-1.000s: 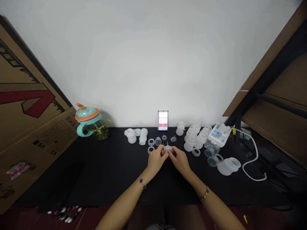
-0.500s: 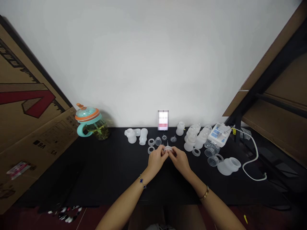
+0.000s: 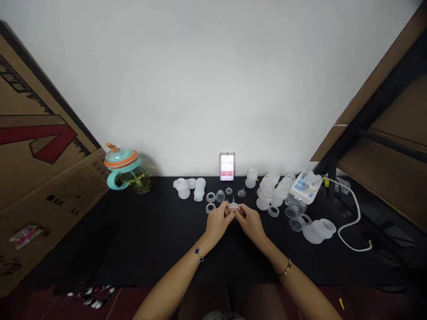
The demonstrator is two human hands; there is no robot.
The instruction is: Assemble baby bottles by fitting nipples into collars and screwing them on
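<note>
My left hand (image 3: 218,218) and my right hand (image 3: 248,220) meet over the black table. Both pinch a whitish bottle collar (image 3: 234,206) from its two sides, with a thin clear teat tip pointing up out of it. Just left of it lie two loose collar rings (image 3: 211,197) and a clear dome cap (image 3: 220,195). Beyond my fingers are a small ring-shaped teat part (image 3: 228,190) and a clear teat (image 3: 242,193). The underside of the held collar is hidden by my fingers.
White bottles (image 3: 266,198) with clear caps crowd the right, beside a white box-like device (image 3: 304,186) with a cable (image 3: 358,209). More bottle bodies (image 3: 183,189) stand left. A phone (image 3: 227,166) leans on the wall. A teal-lidded jug (image 3: 128,171) stands far left near cardboard (image 3: 66,213).
</note>
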